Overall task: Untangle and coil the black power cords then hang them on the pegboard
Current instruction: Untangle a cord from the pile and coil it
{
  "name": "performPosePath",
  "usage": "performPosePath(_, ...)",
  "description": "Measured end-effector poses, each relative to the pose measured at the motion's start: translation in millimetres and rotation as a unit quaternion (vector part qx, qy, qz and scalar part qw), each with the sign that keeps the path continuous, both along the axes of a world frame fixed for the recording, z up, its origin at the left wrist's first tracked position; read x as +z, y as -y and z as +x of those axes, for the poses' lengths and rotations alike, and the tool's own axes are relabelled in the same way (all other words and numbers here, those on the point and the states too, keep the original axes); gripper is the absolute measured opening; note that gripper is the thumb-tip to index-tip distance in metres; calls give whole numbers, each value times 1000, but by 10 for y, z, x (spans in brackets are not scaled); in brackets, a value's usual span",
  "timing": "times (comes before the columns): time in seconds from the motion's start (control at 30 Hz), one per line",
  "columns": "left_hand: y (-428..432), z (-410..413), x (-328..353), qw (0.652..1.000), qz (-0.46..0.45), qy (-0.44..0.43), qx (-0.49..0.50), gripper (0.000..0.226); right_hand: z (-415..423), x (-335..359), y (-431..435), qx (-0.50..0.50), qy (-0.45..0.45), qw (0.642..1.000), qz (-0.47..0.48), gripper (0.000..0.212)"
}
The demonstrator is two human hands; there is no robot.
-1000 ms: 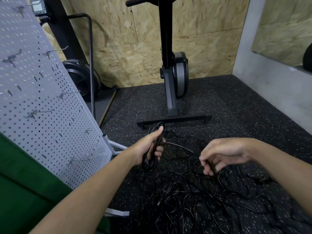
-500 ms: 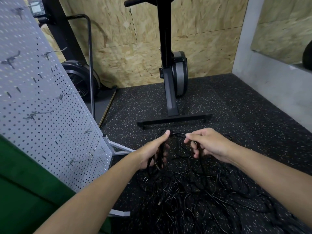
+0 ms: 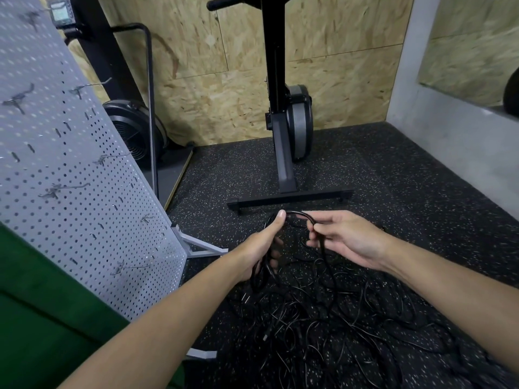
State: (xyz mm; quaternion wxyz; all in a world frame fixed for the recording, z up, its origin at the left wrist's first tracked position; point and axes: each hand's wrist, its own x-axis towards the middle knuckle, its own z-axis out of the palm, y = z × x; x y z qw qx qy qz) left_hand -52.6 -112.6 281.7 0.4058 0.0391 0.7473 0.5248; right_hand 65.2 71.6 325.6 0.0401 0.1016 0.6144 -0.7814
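Over the speckled rubber floor (image 3: 393,178), low centre of the head view, I log both hands on one cord. The left hand (image 3: 259,248) is wrapped round a small coil (image 3: 264,273) of black cord, fingers curled and thumb laid up along the top of the loop. The right hand (image 3: 348,240) is just beside it, thumb and forefinger pinching the cord (image 3: 297,213) where it arcs across between the two hands; I read its other fingers as loosely bent. From the pinch the cord drops into the tangled pile (image 3: 337,332) of black cords lying on the floor under both forearms. A pronged plug (image 3: 246,298) shows just below the left hand. The pegboard (image 3: 70,192) stands tilted at left, near the left arm, with wire hooks (image 3: 67,188) sticking out. An exercise machine (image 3: 283,136) stands upright beyond the pile, before the chipboard wall (image 3: 224,80).
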Motion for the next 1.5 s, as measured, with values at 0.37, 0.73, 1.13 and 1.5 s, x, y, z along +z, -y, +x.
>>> performPosePath(0.37,-111,221,246,993,89,3,-73,82,4,-22,207,-28,-56,998,23,34)
performPosePath(0.73,-170,238,277,979,203,35,-2,25,-19,-48,325,4,-38,990,139,20)
performPosePath(1.13,18,10,369,955,274,-18,111,49,106,-237,50,243,54,896,368,33)
performPosePath(1.5,8,155,344,965,256,-51,36,69,105,-124,359,273,13,880,388,39)
